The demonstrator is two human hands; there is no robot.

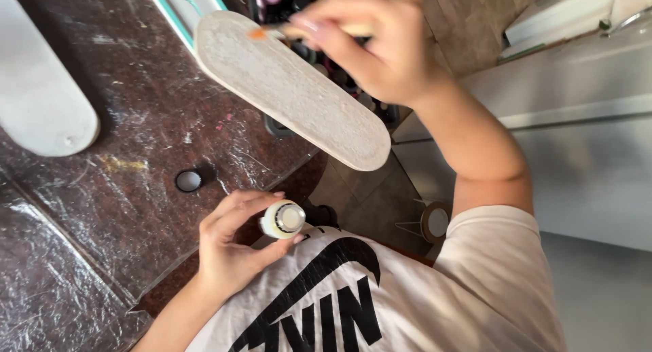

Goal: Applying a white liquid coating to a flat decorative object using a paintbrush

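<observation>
My left hand [231, 247] holds a small white paint bottle [283, 219] with its top open, close to my chest. My right hand [367, 43] grips a thin paintbrush [272, 31] whose orange-tipped bristles touch the near end of a long whitish oval board [292, 87]. The board juts out over the edge of a dark marbled counter [136, 155] covered in clear plastic film.
A small black bottle cap [189, 181] lies on the counter. A second whitish board [41, 101] rests at the left. A rack of paint bottles [305, 6] sits behind the oval board. White cabinets [577, 121] stand at the right, and a tape roll [435, 221] lies on the floor.
</observation>
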